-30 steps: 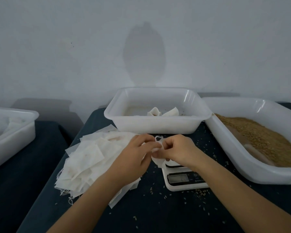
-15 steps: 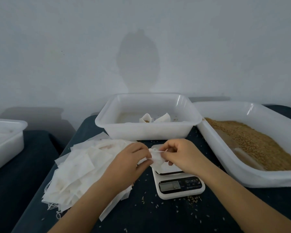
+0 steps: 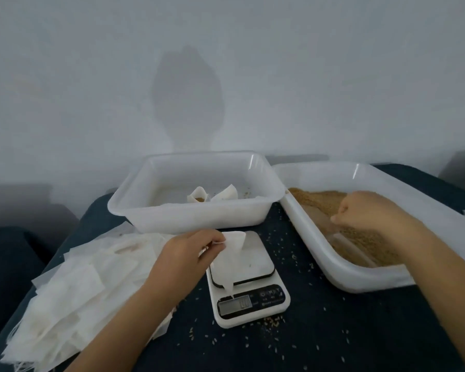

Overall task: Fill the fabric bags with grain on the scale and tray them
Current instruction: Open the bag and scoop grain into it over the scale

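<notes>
My left hand [image 3: 184,253] pinches the rim of an open white fabric bag [image 3: 230,260] and holds it over the white digital scale [image 3: 249,285]. My right hand [image 3: 365,213] is inside the grain tub [image 3: 360,277], fingers curled in the brown grain [image 3: 360,237]; whether it holds grain is hidden. The white tray [image 3: 193,218] behind the scale holds two filled bags [image 3: 212,196].
A heap of empty fabric bags [image 3: 73,288] lies on the dark cloth at the left, under my left forearm. Loose grains are scattered round the scale. A wall stands close behind the tray and tub.
My right hand let go of the bag and moved right into the grain tub. My left hand alone now holds the opened bag over the scale.
</notes>
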Demonstrator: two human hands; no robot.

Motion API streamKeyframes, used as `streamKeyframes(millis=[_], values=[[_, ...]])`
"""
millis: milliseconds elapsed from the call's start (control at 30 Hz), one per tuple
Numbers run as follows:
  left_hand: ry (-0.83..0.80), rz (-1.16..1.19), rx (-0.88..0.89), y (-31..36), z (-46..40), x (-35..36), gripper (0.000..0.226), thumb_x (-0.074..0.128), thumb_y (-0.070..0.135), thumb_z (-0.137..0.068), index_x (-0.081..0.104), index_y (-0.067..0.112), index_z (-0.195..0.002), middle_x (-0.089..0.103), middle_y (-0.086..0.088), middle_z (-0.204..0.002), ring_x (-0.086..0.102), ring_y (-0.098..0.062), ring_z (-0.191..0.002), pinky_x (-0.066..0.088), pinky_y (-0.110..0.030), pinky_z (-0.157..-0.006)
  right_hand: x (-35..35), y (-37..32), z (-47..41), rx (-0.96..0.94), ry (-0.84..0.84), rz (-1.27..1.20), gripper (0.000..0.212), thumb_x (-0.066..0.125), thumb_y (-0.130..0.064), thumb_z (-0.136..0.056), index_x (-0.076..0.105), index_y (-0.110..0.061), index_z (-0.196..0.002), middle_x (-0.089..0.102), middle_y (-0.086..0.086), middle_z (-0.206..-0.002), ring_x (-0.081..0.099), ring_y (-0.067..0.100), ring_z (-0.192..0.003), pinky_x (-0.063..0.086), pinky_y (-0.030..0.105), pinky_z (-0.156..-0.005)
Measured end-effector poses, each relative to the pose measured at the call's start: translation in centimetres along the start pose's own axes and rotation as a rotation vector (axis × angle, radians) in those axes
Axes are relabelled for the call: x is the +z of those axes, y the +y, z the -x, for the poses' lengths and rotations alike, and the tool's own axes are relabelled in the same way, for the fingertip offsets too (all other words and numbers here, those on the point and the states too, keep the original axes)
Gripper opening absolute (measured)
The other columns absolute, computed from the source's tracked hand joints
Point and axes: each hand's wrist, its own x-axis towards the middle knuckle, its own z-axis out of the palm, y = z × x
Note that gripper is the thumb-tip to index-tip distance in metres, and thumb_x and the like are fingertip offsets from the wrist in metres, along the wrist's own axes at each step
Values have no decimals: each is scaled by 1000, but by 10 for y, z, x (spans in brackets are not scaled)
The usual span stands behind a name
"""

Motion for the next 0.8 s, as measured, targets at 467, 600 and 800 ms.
streamKeyframes(millis=[467,600,800], values=[[-55,29,46,15,-14,25,5,69,13,-82,69,16,-86,63,15,-80,50,1,-81,36,0,-71,2,30,-21,41,-119,162,35,51,-30,-94,63,-7,-69,59,3,-61,57,16,-56,50,26,-64],[-43,42,33,13,-17,25,4,67,17,-83,69,17,-86,61,18,-80,51,-1,-81,37,-2,-71,-11,26,-27,48,-36,218,26,49,-28,-95,61,-8,-83,58,1,-77,55,15,-69,38,24,-56],[-40,50,55,13,-18,30,5,66,17,-83,69,15,-86,63,13,-80,52,-1,-79,41,-8,-70,5,6,-47,56,-6,206,27,46,-27,-97,59,-7,-85,52,1,-74,50,14,-66,37,23,-54]])
